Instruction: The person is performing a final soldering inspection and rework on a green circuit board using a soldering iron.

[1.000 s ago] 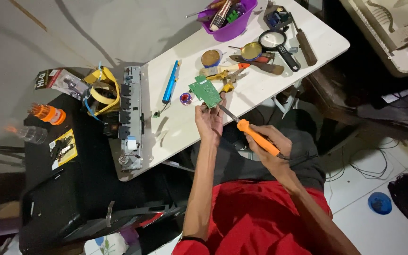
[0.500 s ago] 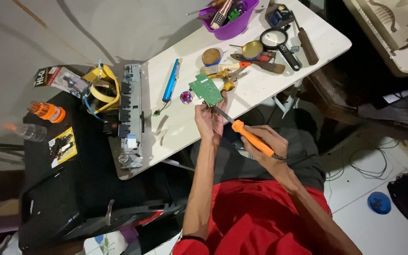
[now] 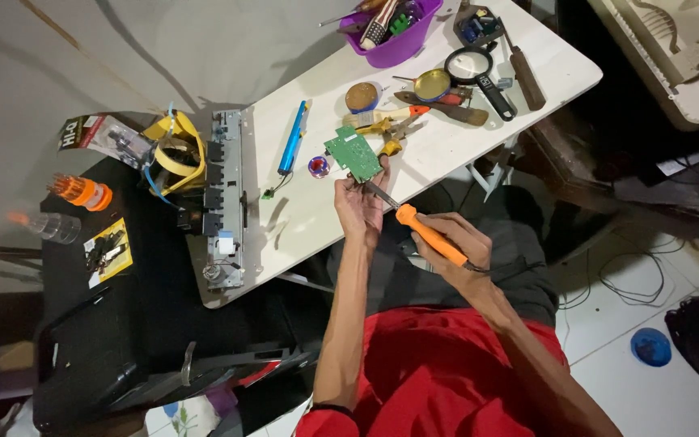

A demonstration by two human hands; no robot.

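Item: green circuit board, small, flat, rectangular. Location: held above the near edge of the white bench, just in front of the person's lap. Left hand: fingers closed on the board's lower edge, pinching it at the rim so the face stays bare. Right hand: fingers wrapped pen-fashion round the orange handle of a soldering iron; its dark metal tip points up-left and meets, or all but meets, the board's lower corner; contact cannot be told for certain.

Handling, as judged: board light, stiff, thin and fragile; components and solder joints likely to suffer from pressure. Best taken by bare edges or corners, never across the face. Iron tip presumably hot; hold by the handle only, cord trailing behind the wrist.

Adjacent on bench: blue pen-shaped tool, round tin, magnifying glass, purple tub of tools, long grey metal chassis at the bench's left end.
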